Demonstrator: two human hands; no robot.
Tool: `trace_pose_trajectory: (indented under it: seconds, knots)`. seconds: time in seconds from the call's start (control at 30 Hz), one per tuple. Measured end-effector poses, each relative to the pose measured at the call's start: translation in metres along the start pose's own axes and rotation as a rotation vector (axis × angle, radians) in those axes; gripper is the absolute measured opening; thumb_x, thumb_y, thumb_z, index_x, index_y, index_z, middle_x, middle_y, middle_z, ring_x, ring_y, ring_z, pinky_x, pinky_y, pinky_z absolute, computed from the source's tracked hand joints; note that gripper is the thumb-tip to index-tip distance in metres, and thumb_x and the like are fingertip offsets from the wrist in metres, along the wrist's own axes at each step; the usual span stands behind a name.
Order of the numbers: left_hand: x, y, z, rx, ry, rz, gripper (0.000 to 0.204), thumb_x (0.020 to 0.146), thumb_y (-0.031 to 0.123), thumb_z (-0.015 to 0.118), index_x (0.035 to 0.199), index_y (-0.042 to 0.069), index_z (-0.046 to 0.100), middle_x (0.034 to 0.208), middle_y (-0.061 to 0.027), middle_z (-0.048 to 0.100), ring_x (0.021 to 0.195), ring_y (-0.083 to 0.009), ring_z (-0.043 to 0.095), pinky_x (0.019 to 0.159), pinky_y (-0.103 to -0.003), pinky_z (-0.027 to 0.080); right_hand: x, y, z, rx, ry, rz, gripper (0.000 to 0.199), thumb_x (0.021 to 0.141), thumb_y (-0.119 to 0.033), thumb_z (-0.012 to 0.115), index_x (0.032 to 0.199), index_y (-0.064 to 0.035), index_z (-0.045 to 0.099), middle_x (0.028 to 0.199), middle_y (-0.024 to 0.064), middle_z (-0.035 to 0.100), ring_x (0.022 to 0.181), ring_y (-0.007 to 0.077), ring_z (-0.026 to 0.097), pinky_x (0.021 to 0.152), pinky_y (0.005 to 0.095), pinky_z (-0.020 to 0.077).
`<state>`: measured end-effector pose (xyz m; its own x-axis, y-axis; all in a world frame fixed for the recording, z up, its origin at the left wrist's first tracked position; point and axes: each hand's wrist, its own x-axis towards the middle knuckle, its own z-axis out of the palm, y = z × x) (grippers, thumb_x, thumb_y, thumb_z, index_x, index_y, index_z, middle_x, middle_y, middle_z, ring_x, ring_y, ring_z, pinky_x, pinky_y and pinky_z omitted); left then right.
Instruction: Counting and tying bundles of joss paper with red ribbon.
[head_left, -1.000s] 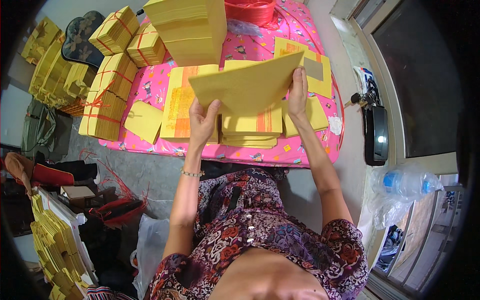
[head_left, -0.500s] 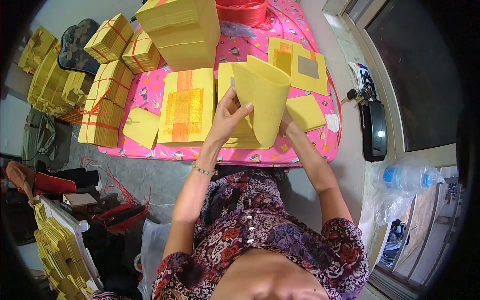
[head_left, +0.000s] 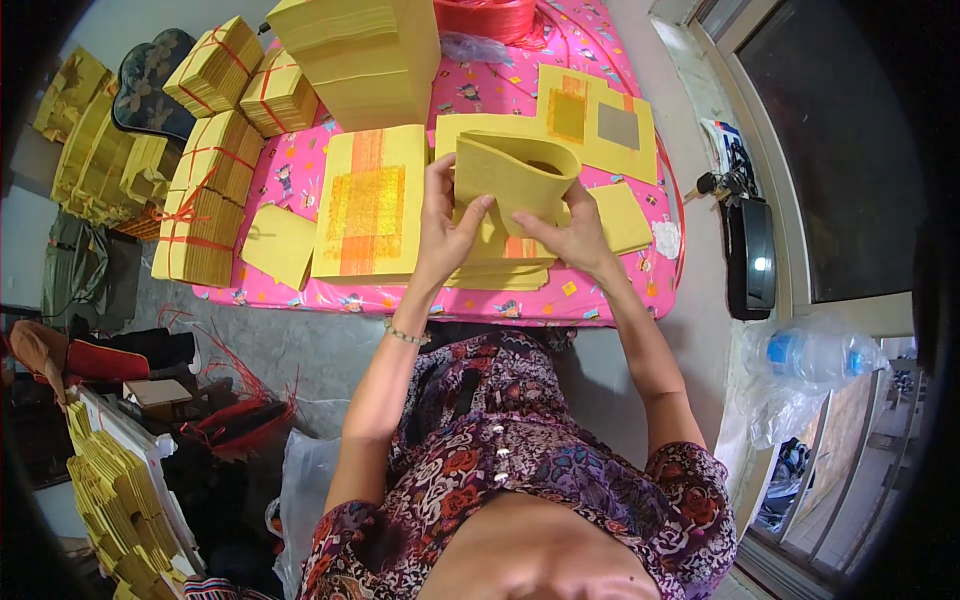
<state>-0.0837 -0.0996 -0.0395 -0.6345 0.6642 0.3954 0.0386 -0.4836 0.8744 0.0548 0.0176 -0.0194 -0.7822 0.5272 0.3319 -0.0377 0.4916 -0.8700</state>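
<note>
Between my hands a bent yellow paper sheet point(head_left: 497, 172) stands curled over on itself, its rounded fold toward the right and a gap visible at the top. My left hand point(head_left: 450, 228) grips its left side, thumb in front and fingers behind. On the right side my right hand point(head_left: 577, 234) holds it the same way, thumb across the front. Beneath lies a low stack of yellow paper point(head_left: 500, 277). To the left sits a thick paper stack point(head_left: 330, 215) whose top sheet bears an orange band and a gold square.
Tied yellow paper bundles point(head_left: 205, 195) line the table's left side. A tall paper stack point(head_left: 365, 65) and red plastic twine point(head_left: 487, 22) stand at the back. Loose sheets with gold and silver squares point(head_left: 619, 128) lie right on the pink tablecloth point(head_left: 285, 290). A folded yellow piece point(head_left: 281, 245) lies left.
The curled sheet has come down lower, its top now bent over more evenly. My right hand, partly hidden behind it before, now grips its right side with the thumb in front.
</note>
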Motion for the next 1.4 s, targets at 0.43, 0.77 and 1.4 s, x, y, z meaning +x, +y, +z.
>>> trace_pose_trajectory:
  seconds: [0.43,0.77,1.4]
  knots:
    - [0.025,0.033,0.0,0.009,-0.234,-0.433,0.044,0.088,0.006,0.059,0.128,-0.002,0.042,0.118,-0.0108,0.056,0.108,-0.0153,0.054,0.092,-0.029,0.043,0.023,-0.004,-0.004,0.425,0.01,0.196,0.045,0.085,-0.011,0.066,0.123,0.0043,0.045,0.113,0.0117,0.059,0.099,0.015,0.06,0.084,0.0287,0.0497]
    - [0.026,0.026,0.0,-0.008,-0.21,-0.597,0.042,0.091,0.016,0.059,0.125,-0.004,0.042,0.116,-0.0111,0.057,0.103,-0.0138,0.056,0.086,-0.027,0.046,0.019,0.002,-0.004,0.603,-0.004,0.414,0.041,0.087,-0.018,0.065,0.118,0.0044,0.051,0.107,0.0116,0.063,0.093,0.0137,0.062,0.081,0.0274,0.05]
    - [0.02,0.027,0.002,-0.016,-0.209,-0.488,0.048,0.09,0.012,0.058,0.131,-0.004,0.038,0.122,-0.011,0.054,0.108,-0.0135,0.053,0.091,-0.027,0.043,0.02,-0.007,-0.007,0.507,-0.038,0.369,0.044,0.086,-0.011,0.065,0.124,0.0034,0.046,0.112,0.0113,0.061,0.099,0.0149,0.06,0.086,0.0284,0.049]
